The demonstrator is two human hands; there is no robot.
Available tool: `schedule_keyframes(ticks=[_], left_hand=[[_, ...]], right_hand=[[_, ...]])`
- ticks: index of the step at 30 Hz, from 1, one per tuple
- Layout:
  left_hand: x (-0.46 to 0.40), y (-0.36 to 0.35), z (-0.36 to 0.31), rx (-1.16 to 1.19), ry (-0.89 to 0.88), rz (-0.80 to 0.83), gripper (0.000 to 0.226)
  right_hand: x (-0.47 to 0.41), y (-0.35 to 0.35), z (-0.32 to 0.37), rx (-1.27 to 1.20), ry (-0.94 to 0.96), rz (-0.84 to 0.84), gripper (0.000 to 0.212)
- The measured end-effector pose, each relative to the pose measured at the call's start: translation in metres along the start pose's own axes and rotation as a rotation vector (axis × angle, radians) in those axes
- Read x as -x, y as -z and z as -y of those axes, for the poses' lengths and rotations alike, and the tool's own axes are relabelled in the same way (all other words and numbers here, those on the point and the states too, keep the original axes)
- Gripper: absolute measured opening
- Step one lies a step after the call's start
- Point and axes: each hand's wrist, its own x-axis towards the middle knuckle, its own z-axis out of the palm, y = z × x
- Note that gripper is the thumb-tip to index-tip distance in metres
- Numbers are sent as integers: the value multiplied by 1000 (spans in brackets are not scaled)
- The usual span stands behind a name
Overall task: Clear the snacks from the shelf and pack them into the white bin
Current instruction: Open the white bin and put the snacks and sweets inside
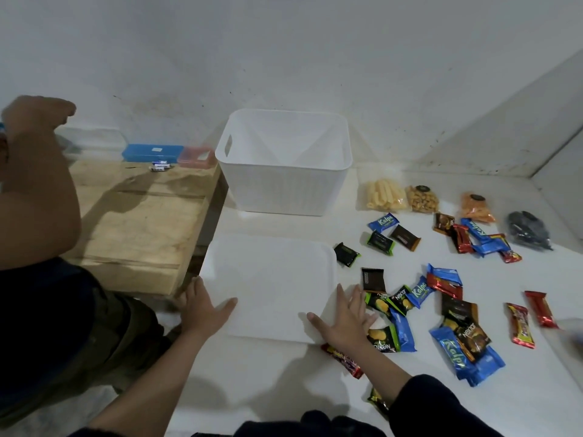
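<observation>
At the far left a second person's arm [38,184] is raised over a wooden desk [138,222], at whose back edge lie a blue box [153,152], a pink box [196,157] and a small white-and-blue item [161,166] whose print is too small to read. Next comes the white shelf [473,389], on which a flat white lid [271,279] lies in front of the white bin [284,165]; the bin stands upright, open and empty at the back. The wearer's left hand [202,310] rests at the lid's near left edge, its grip open, fingers spread, closed on nothing. The right hand [345,320] lies flat on the lid's near right corner, grip likewise open and holding nothing, its fingers just beside the closest snack packets and a red wrapper [344,361] under the wrist. The snacks are all to the right of both hands, none in the bin. Blue wrappers read "Kalpa" [383,222], and green-and-black ones read "Nextar" [402,300], one of them turned upside down. Dark brown sachets [405,237] carry print too fine to read. Along the back sit clear bags of pale puffed sticks [385,195], nuts [422,199], orange bits [477,208] and something black [528,230]. Farthest right lie red bars [541,309] with unreadable lettering.
</observation>
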Motion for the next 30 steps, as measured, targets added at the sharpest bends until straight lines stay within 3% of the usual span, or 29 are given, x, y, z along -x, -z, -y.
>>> schedule_keyframes(ticks=[6,15,22,30], left_hand=[[6,-7,-15,-106,3,39,94],[17,-34,-122,12,-269,108,85],[33,-73,-242,164,-368,225,81],[10,-124,-362,261,-240,210,78]], right_hand=[[2,5,-8,176,110,-93,118],[-26,59,-19,157,91,-496,59],[-59,137,-76,78,-25,-522,54],[-126,231,-140,15,84,-453,44]])
